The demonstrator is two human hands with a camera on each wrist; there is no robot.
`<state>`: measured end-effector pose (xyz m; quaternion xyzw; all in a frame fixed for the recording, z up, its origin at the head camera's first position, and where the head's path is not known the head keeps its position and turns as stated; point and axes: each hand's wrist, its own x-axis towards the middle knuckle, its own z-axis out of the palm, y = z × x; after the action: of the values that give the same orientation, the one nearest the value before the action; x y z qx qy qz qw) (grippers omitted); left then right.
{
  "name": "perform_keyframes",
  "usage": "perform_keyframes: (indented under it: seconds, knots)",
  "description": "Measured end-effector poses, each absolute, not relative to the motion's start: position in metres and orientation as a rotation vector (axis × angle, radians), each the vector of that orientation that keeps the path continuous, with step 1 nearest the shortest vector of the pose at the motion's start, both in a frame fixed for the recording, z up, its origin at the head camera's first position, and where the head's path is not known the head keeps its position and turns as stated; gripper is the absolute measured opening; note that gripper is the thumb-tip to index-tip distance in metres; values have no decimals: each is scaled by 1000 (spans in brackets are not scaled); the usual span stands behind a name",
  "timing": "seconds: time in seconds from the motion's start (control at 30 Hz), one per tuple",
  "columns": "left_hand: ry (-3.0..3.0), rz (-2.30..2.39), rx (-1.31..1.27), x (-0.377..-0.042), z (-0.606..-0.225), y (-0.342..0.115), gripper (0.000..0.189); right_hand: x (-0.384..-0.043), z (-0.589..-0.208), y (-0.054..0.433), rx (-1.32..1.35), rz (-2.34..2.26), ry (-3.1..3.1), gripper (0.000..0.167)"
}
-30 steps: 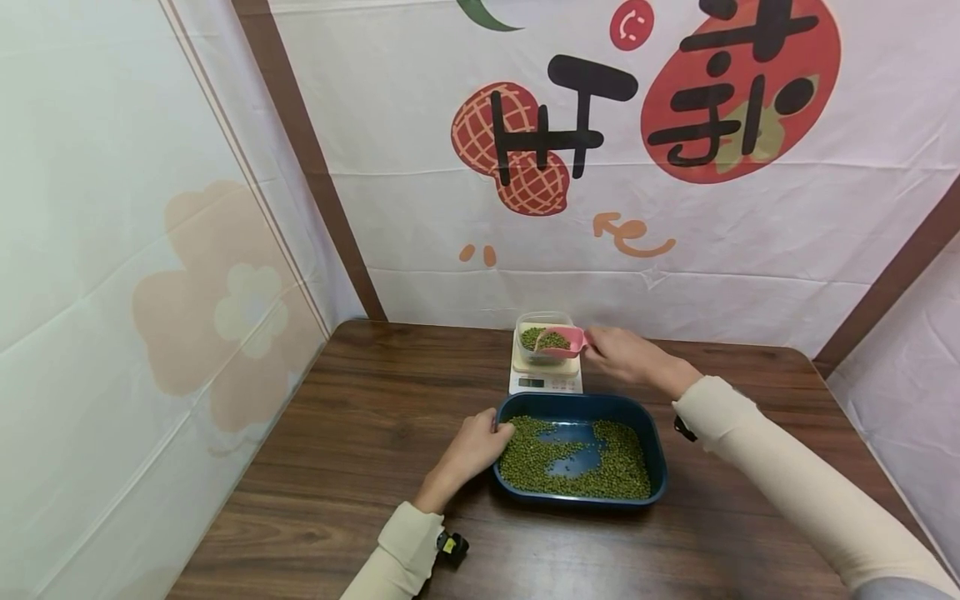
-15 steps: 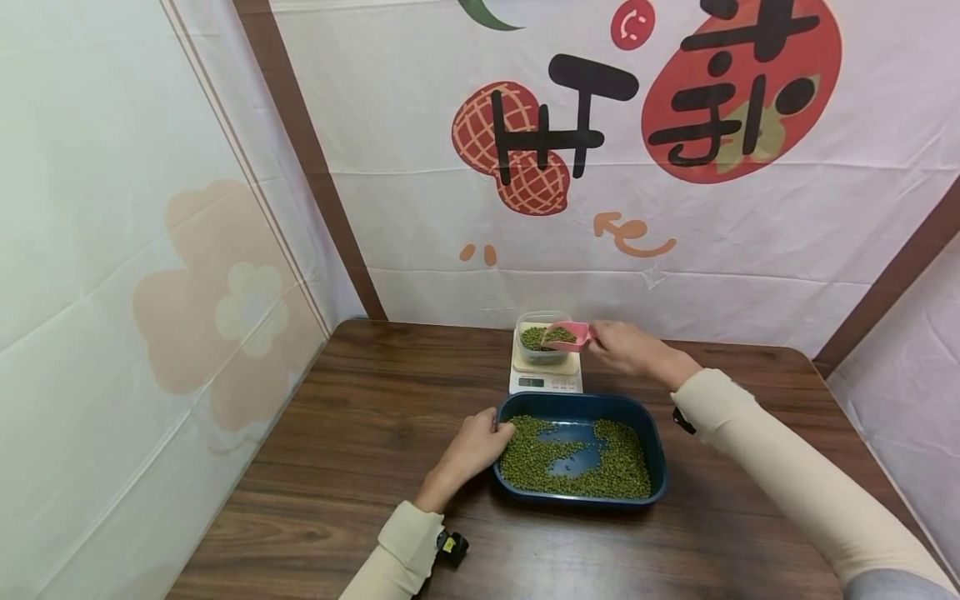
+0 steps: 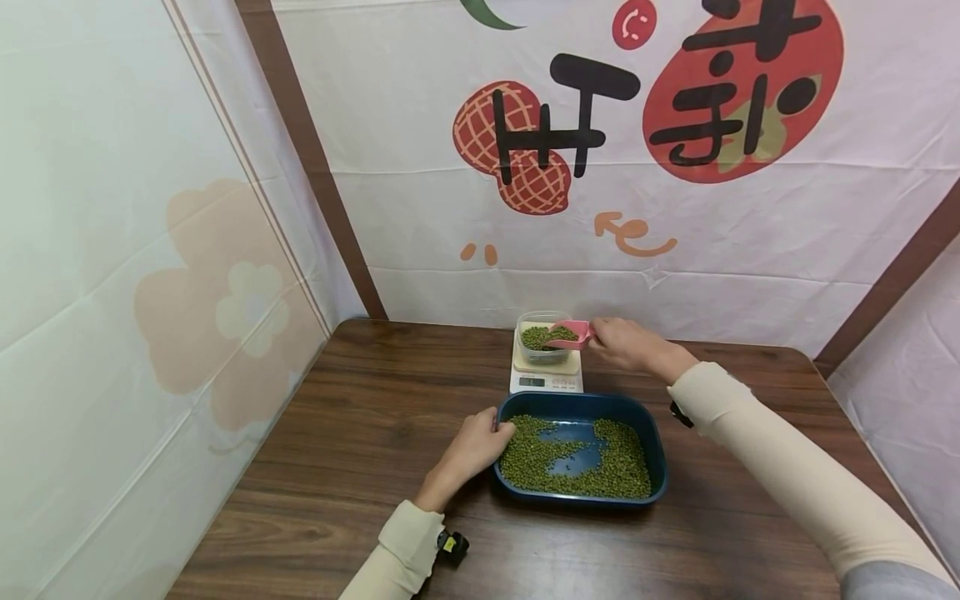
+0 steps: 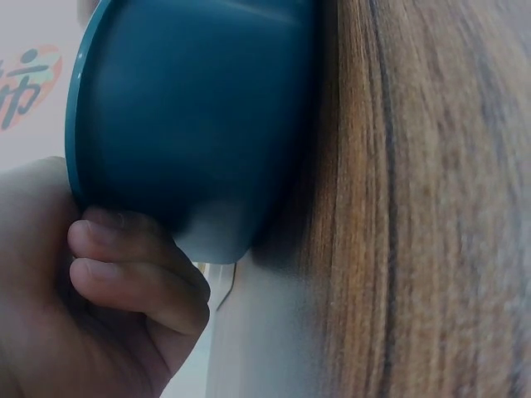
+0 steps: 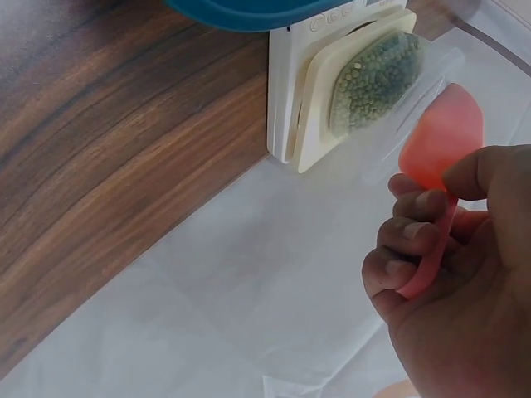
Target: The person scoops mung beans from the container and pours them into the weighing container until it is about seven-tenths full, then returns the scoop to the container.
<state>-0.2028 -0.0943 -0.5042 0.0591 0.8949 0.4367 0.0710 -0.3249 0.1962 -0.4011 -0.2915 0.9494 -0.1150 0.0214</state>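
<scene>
My right hand (image 3: pixel 630 342) grips the handle of a pink scoop (image 5: pixel 444 137), which holds some green mung beans. In the head view the scoop overlaps the right side of a clear plastic container (image 3: pixel 546 358) with mung beans (image 5: pixel 377 79) in it. That container stands on a white kitchen scale (image 3: pixel 546 382) with a small display, too small to read. With thumb and curled fingers my left hand (image 3: pixel 474 446) holds the left rim of a blue basin (image 4: pixel 199 108). Mung beans (image 3: pixel 622 467) cover most of the basin's floor, and a bare blue patch shows in the middle.
Everything stands on a dark wooden table (image 3: pixel 360 442). A printed white cloth (image 3: pixel 420 242) hangs right behind its back edge, close to the scale, and another cloth (image 3: pixel 150 333) hangs along the left side. The basin sits just in front of the scale.
My right hand has risen slightly away from me with the scoop, which has shifted a little to the right over the container. The left hand and the basin have stayed put.
</scene>
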Motion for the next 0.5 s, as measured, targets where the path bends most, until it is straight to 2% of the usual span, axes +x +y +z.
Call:
perform_keyframes:
  seconds: [0.5]
  knots:
    - [2693, 1316, 172, -203, -505, -94, 22, -328, -396, 198, -877, -268, 2942, 20]
